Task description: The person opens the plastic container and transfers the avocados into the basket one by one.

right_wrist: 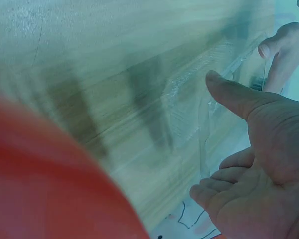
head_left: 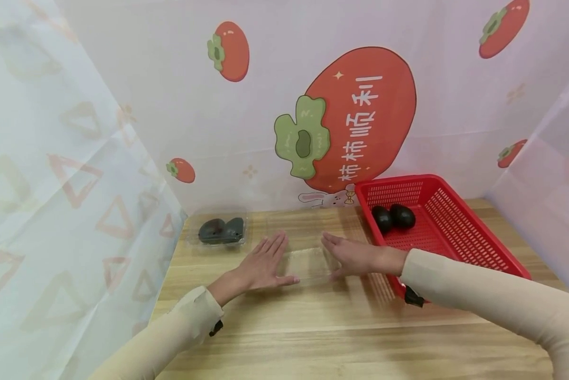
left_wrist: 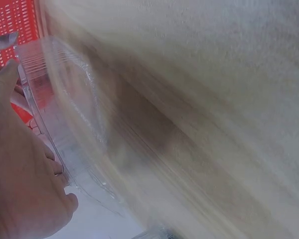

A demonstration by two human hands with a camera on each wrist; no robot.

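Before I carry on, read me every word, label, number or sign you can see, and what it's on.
"柿柿顺利", in white, reading upward: on the large printed persimmon.
Faint marks on its green leaf: too small to read.
Red basket, clear containers: no legible text.

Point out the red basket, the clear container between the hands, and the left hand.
Red basket [head_left: 460,220], head view: right inner wall.
Clear container [head_left: 308,265], head view: bottom.
Left hand [head_left: 261,267], head view: back of hand.
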